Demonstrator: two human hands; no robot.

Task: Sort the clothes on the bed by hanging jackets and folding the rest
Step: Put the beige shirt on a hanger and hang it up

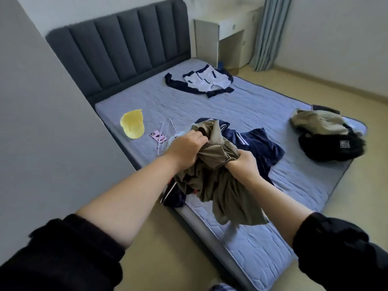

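Crumpled olive garment (222,185), left hand (184,149), right hand (244,164) gripping

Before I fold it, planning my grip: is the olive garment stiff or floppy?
Likely floppy: the olive garment bunches between left hand and right hand and hangs limp. Probably light, since it drapes in thin folds.

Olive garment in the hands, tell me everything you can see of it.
The olive-brown garment is thin, soft, matte fabric, bunched and creased, so its type is unclear. The left hand grips its upper bunch and the right hand clutches a fold lower down, holding it over the near edge of the bed. Its loose end hangs down, blurred. Beneath it lies a navy garment with white stripes; whether they touch cannot be told.
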